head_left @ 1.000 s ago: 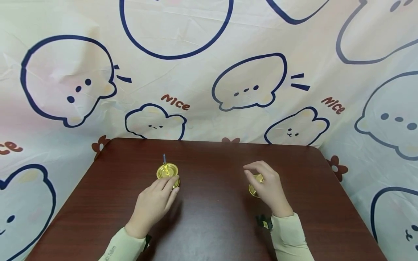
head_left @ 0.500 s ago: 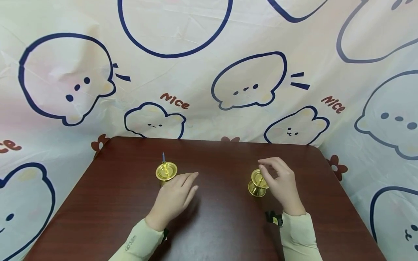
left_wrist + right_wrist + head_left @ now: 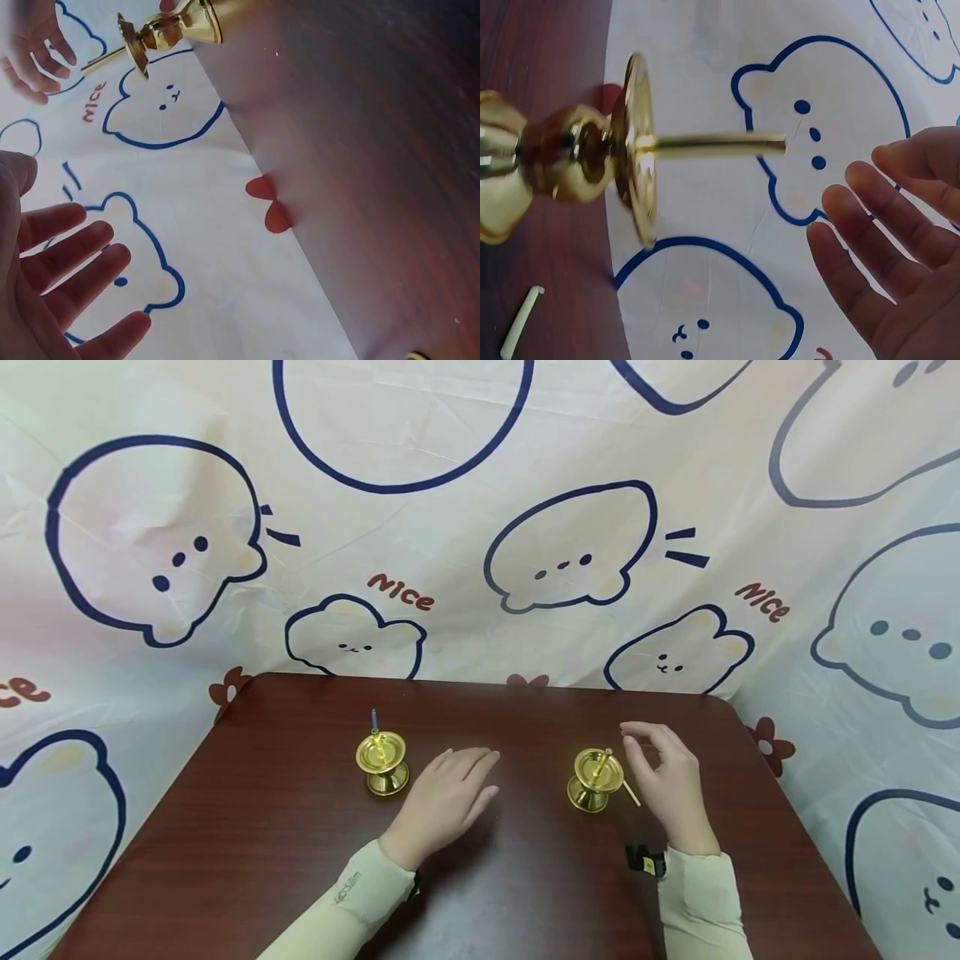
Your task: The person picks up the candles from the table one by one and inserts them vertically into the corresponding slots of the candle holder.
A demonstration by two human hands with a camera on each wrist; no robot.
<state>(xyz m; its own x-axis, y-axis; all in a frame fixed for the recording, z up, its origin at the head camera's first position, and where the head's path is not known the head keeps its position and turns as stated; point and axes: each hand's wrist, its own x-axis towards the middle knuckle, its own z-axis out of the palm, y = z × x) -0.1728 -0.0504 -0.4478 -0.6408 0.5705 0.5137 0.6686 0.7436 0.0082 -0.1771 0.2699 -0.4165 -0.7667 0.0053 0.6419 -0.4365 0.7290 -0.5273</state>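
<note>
Two brass candlesticks stand upright on the table. The left candlestick (image 3: pixel 387 778) bears a thin blue candle (image 3: pixel 374 721); the right candlestick (image 3: pixel 588 797) has a bare gold stem (image 3: pixel 720 144) rising from its dish. On the wood beside the right one lies a thin pale-yellow candle (image 3: pixel 632 793), also visible in the right wrist view. My left hand (image 3: pixel 442 802) hovers between the candlesticks, fingers extended, holding nothing. Just right of the right candlestick is my right hand (image 3: pixel 671 789), its fingers loosely bent, apart from the brass and holding nothing.
A dark reddish-brown table (image 3: pixel 510 893) fills the lower part of the head view. Behind and around it hangs a pale cloth (image 3: pixel 450 543) printed with cartoon faces. Both wrists carry small black cameras.
My left hand has moved right, away from the left candlestick. My right hand has drawn back to the right, uncovering the right candlestick and the pale candle beside it.
</note>
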